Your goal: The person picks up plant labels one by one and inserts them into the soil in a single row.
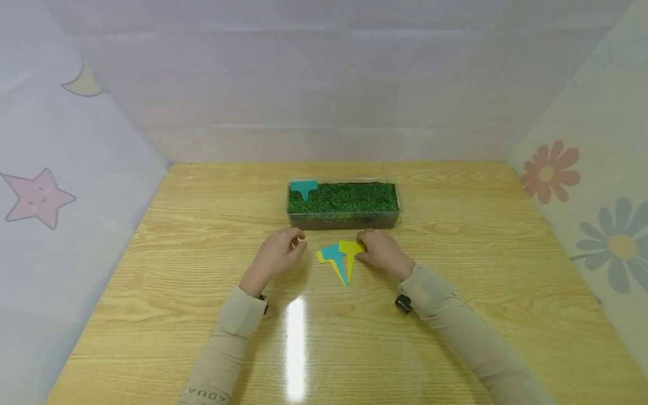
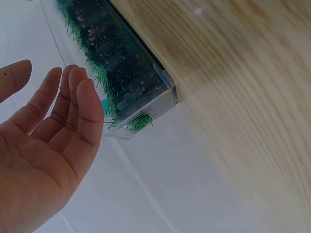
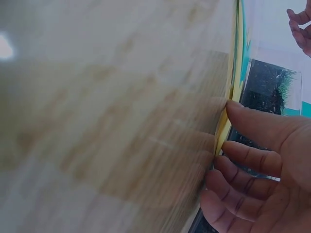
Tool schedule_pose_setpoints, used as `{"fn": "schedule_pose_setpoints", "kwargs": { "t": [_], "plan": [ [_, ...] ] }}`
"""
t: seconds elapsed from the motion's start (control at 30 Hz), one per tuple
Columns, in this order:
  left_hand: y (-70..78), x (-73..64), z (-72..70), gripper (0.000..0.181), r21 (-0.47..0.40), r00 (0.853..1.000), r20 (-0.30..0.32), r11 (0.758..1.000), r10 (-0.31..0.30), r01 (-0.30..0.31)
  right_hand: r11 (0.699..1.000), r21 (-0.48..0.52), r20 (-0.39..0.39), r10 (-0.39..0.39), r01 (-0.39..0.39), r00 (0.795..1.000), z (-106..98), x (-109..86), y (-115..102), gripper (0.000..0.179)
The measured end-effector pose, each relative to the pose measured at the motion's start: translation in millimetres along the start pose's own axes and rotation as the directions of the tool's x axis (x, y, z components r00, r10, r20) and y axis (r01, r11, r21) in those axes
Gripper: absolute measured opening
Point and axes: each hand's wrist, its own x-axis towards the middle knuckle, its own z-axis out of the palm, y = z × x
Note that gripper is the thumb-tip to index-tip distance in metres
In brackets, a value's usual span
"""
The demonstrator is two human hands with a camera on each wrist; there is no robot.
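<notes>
On the table, in the head view, lies a small fan of T-shaped plant labels: a yellow label (image 1: 350, 248) on top at the right, a blue label (image 1: 331, 252) beside it and another yellow label (image 1: 320, 257) partly hidden below. My right hand (image 1: 381, 248) pinches the right end of the top yellow label between thumb and fingertips; the right wrist view shows its thin yellow edge (image 3: 223, 128) there. Left of the labels, my left hand (image 1: 279, 248) hovers with loosely bent fingers and holds nothing. A blue label (image 1: 304, 188) stands upright in the grass at the planter's left end.
Behind the hands sits a clear rectangular planter (image 1: 344, 221) filled with dark soil and green grass (image 1: 349, 197). In the left wrist view, grass (image 2: 140, 123) pokes through a hole in the planter's end wall. Printed sheets (image 1: 324, 101) enclose the wooden table (image 1: 202, 236) on three sides.
</notes>
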Motion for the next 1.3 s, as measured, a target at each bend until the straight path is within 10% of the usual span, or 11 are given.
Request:
{"fn": "schedule_pose_setpoints", "kwargs": {
  "t": [0.73,1.3],
  "plan": [
    [0.6,0.2,-0.9,0.014,-0.001,1.0,0.009,1.0,0.004,-0.004,0.999,-0.038,0.021,-0.006,0.007,1.0,3.3,3.4,-0.9,0.025],
    [2.5,1.5,0.0,0.015,-0.015,1.0,0.024,1.0,0.002,-0.001,0.988,0.156,0.048,0.006,-0.013,0.999,-0.3,0.9,1.4,0.023]
  ]
}}
